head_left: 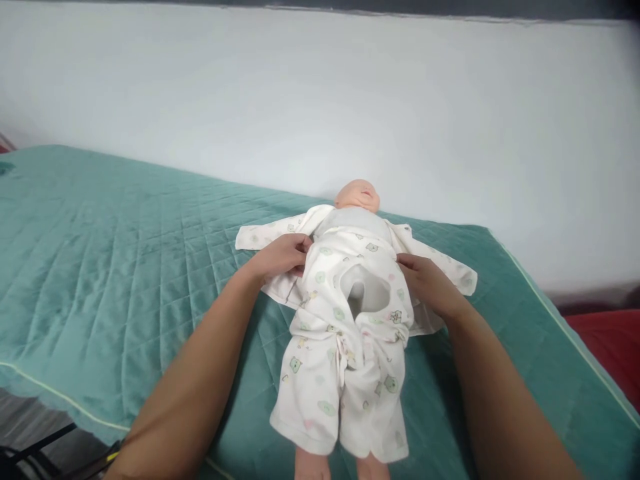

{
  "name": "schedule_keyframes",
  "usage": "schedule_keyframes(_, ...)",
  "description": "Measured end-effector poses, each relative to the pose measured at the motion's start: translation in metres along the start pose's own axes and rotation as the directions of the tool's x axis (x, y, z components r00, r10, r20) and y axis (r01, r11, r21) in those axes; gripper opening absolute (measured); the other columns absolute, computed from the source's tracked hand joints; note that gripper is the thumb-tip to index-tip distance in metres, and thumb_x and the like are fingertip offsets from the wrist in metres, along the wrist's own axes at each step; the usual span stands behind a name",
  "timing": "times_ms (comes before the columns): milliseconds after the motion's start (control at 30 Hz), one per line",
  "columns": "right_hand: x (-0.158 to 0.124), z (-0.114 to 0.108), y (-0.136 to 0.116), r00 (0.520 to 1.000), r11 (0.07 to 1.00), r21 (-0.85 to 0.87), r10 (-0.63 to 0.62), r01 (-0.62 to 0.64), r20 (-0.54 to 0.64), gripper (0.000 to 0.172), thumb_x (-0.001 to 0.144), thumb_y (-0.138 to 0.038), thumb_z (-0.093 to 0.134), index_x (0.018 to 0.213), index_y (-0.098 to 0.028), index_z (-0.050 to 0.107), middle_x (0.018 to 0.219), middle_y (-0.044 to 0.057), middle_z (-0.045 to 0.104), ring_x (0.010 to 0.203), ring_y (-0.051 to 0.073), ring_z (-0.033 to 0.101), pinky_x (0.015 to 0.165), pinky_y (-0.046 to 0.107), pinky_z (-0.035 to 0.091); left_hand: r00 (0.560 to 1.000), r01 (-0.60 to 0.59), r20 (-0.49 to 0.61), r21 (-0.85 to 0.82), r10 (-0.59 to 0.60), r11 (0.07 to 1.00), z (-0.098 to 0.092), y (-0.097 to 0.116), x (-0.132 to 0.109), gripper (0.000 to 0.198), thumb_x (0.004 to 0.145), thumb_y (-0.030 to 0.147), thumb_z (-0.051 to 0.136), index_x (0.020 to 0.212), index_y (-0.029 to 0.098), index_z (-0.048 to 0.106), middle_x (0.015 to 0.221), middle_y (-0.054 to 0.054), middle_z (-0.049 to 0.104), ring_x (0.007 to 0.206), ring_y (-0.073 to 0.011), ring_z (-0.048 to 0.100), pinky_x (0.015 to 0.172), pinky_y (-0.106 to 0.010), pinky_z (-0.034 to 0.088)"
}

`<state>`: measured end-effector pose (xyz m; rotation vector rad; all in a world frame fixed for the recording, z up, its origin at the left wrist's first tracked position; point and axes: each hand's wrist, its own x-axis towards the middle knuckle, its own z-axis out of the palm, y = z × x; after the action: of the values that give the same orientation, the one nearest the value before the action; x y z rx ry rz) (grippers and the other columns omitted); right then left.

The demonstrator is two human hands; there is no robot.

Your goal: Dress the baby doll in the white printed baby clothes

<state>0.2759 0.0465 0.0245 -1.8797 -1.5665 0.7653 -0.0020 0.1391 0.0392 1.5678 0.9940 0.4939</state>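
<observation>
A baby doll (356,195) lies on its back, its head toward the wall and its feet toward me. White pants (320,380) with green and pink animal prints cover its legs and reach up its belly; an opening at the crotch shows the pale body. A matching jacket (445,268) lies spread open beneath the doll, sleeves out to both sides. At the pants' waist on the left, my left hand (287,255) is closed with curled fingers on the fabric edge. My right hand (425,280) grips the opposite side of the waist, its fingertips partly hidden.
A green quilted cover (125,280) with a pale edging lies under the doll. The white wall (300,100) stands just behind the doll's head. Red fabric (607,347) is at the right edge. Dark cables or straps (40,453) show at the lower left.
</observation>
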Motion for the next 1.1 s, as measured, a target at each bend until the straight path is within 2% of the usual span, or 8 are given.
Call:
schedule_keyframes(167, 0.008, 0.004, 0.003, 0.995, 0.963, -0.267, 0.009, -0.036, -0.099, 0.016, 0.073, -0.03, 0.051, 0.062, -0.021, 0.044, 0.061, -0.001, 0.052, 0.061, 0.014, 0.042, 0.054, 0.026, 0.029, 0.994, 0.033, -0.109, 0.095, -0.023, 0.995, 0.008, 0.0, 0.003, 0.01, 0.063, 0.012, 0.052, 0.072, 0.018, 0.051, 0.065, 0.002, 0.052, 0.054, -0.0089, 0.046, 0.049, -0.02, 0.035)
schedule_keyframes(367, 0.009, 0.005, -0.001, 0.99, 0.951, -0.298, 0.036, -0.076, -0.135, 0.006, 0.07, -0.028, 0.053, 0.07, -0.022, 0.053, 0.07, 0.003, 0.062, 0.065, 0.017, 0.049, 0.058, 0.028, 0.033, 0.949, 0.013, -0.299, 0.366, 0.104, 0.93, 0.013, -0.013, 0.017, 0.002, 0.069, 0.02, 0.052, 0.069, 0.018, 0.052, 0.068, 0.0, 0.057, 0.064, -0.0141, 0.05, 0.057, -0.025, 0.036)
schedule_keyframes(500, 0.007, 0.005, -0.006, 0.995, 0.953, -0.301, 0.011, -0.04, -0.097, 0.009, 0.068, -0.025, 0.052, 0.062, -0.022, 0.046, 0.065, 0.002, 0.059, 0.062, 0.015, 0.043, 0.055, 0.028, 0.028, 0.955, -0.026, -0.259, 0.407, 0.142, 0.913, 0.013, -0.013, 0.018, 0.009, 0.073, 0.024, 0.055, 0.078, 0.018, 0.06, 0.083, -0.004, 0.068, 0.077, -0.0192, 0.058, 0.067, -0.027, 0.041)
schedule_keyframes(633, 0.004, 0.006, -0.011, 0.996, 0.967, -0.256, -0.018, -0.005, -0.085, 0.01, 0.069, -0.028, 0.05, 0.063, -0.02, 0.048, 0.066, 0.001, 0.06, 0.065, 0.016, 0.042, 0.057, 0.028, 0.03, 0.978, -0.115, -0.115, 0.387, 0.172, 0.915, 0.012, -0.003, 0.012, 0.016, 0.075, 0.025, 0.057, 0.082, 0.016, 0.067, 0.095, -0.008, 0.072, 0.088, -0.0244, 0.063, 0.074, -0.028, 0.045)
schedule_keyframes(767, 0.0, 0.006, -0.017, 0.99, 0.968, -0.251, -0.054, 0.021, -0.127, 0.011, 0.07, -0.029, 0.047, 0.063, -0.02, 0.048, 0.064, 0.001, 0.057, 0.066, 0.016, 0.04, 0.057, 0.028, 0.031, 0.99, -0.131, -0.012, 0.3, 0.141, 0.945, 0.014, 0.003, 0.008, 0.019, 0.077, 0.023, 0.055, 0.085, 0.015, 0.07, 0.099, -0.007, 0.073, 0.094, -0.0257, 0.064, 0.078, -0.028, 0.047)
schedule_keyframes(867, -0.003, 0.005, -0.021, 0.986, 0.966, -0.254, -0.085, 0.046, -0.142, 0.012, 0.07, -0.028, 0.046, 0.063, -0.02, 0.049, 0.061, 0.0, 0.054, 0.065, 0.016, 0.04, 0.057, 0.028, 0.03, 0.997, -0.071, 0.003, 0.09, 0.071, 0.993, 0.018, 0.002, 0.008, 0.02, 0.076, 0.019, 0.054, 0.088, 0.015, 0.071, 0.098, -0.008, 0.073, 0.089, -0.0226, 0.065, 0.075, -0.027, 0.049)
schedule_keyframes(967, -0.005, 0.004, -0.022, 0.985, 0.959, -0.276, -0.104, 0.063, -0.135, 0.012, 0.071, -0.027, 0.046, 0.064, -0.019, 0.053, 0.064, 0.001, 0.059, 0.066, 0.016, 0.043, 0.057, 0.028, 0.031, 0.999, -0.007, 0.038, -0.121, 0.012, 0.993, 0.021, 0.0, 0.008, 0.019, 0.076, 0.017, 0.056, 0.087, 0.014, 0.07, 0.088, -0.008, 0.073, 0.077, -0.0189, 0.064, 0.067, -0.026, 0.05)
schedule_keyframes(1100, -0.004, 0.003, -0.021, 0.985, 0.957, -0.281, -0.115, 0.074, -0.13, 0.011, 0.07, -0.025, 0.047, 0.065, -0.019, 0.055, 0.068, 0.004, 0.065, 0.068, 0.019, 0.05, 0.058, 0.028, 0.034, 0.996, 0.09, 0.027, -0.202, -0.086, 0.975, 0.024, 0.002, 0.007, 0.017, 0.074, 0.017, 0.06, 0.089, 0.015, 0.069, 0.062, -0.002, 0.063, 0.053, -0.012, 0.054, 0.05, -0.023, 0.042)
